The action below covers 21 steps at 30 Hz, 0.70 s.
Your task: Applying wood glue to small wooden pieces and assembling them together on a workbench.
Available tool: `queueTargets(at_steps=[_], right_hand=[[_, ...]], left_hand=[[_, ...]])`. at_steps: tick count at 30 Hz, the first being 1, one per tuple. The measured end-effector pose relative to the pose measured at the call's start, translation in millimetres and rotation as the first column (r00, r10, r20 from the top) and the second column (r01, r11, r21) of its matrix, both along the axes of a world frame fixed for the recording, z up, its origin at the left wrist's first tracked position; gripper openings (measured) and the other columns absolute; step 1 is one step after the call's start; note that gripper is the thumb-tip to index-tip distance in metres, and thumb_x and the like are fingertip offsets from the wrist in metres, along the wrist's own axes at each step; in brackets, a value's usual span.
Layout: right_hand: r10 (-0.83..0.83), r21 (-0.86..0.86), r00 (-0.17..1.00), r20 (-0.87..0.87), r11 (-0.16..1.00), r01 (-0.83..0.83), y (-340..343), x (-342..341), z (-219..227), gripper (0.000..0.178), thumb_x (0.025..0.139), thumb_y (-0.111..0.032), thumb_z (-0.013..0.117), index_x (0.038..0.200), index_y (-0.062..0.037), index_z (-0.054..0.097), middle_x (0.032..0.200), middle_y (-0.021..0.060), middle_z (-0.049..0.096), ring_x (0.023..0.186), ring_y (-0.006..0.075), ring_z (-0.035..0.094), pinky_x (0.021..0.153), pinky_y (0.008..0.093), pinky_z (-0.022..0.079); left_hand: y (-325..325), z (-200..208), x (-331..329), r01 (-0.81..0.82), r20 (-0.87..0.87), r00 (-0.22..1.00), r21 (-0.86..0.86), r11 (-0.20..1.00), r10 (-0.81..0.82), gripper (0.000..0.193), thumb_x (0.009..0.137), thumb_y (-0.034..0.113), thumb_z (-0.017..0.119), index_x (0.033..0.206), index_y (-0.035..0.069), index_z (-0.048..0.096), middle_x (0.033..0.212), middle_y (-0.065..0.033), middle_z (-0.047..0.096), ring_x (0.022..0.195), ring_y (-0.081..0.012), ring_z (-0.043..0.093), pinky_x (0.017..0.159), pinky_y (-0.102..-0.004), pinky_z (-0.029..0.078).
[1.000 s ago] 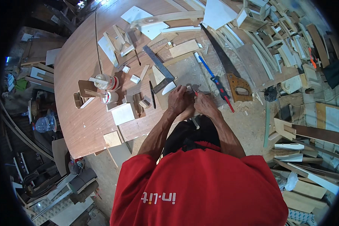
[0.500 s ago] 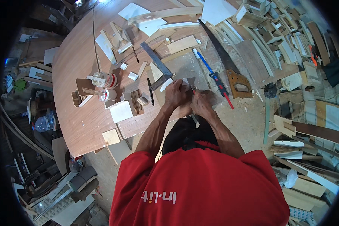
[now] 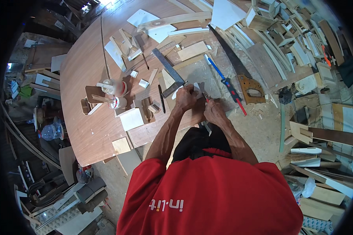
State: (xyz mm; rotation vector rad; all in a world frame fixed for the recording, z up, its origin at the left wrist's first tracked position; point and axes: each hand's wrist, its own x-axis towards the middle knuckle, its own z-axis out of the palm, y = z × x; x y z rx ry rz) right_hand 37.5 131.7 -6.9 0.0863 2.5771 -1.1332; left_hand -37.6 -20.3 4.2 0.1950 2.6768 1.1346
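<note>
At the near edge of the workbench, my left hand point(image 3: 186, 98) is closed, its fingers pinching a small white piece point(image 3: 200, 89) whose end shows beside them. Just to the right, my right hand point(image 3: 215, 111) is wrapped around a thin tool with a red part point(image 3: 207, 98); its kind is too small to make out. The tool's tip is close to the white piece. Beyond my left hand lies a metal try square point(image 3: 168, 70), and a dark pencil-like stick point(image 3: 161, 98) rests to its left. A blue, black and red tool point(image 3: 227, 84) lies right of my hands.
A handsaw point(image 3: 250, 89) lies to the right on the bench point(image 3: 82, 129). Two glue-like jars point(image 3: 119, 88) stand at the left near wood offcuts and a white block point(image 3: 131, 119). Wood strips point(image 3: 259, 35) crowd the far right; stacked scraps point(image 3: 321, 188) fill the floor there.
The whole view has shifted slightly, so the bench appears a little farther right. My hands keep nearly the same place on the bench, with a slightly wider gap between them.
</note>
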Motion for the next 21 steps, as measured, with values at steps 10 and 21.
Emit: queueTargets(at_steps=[10,21], right_hand=[[0.186,0.240,0.982,-0.040,0.955,-0.172,0,6,-34,0.023,0.085,-0.012,0.048,0.092,0.0099,0.049,0.077,0.0344,0.061,0.080,0.0476,0.063,0.068,0.0519,0.051],[-0.040,0.067,0.999,-0.021,0.997,0.041,-6,16,-7,0.019,0.085,-0.010,0.050,0.092,0.0077,0.047,0.072,0.0312,0.061,0.077,0.0475,0.063,0.066,0.0514,0.050]], left_hand=[[5,-5,0,0.012,0.032,0.999,-0.085,0.996,-0.010,0.023,0.072,0.012,0.067,0.091,0.000,0.064,0.078,-0.0190,0.067,0.074,-0.0326,0.067,0.067,-0.0400,0.050],[10,-3,7,-0.067,0.051,0.996,-0.065,0.996,0.070,0.021,0.069,0.010,0.062,0.087,-0.001,0.061,0.081,-0.0225,0.065,0.079,-0.0406,0.063,0.071,-0.0468,0.049]])
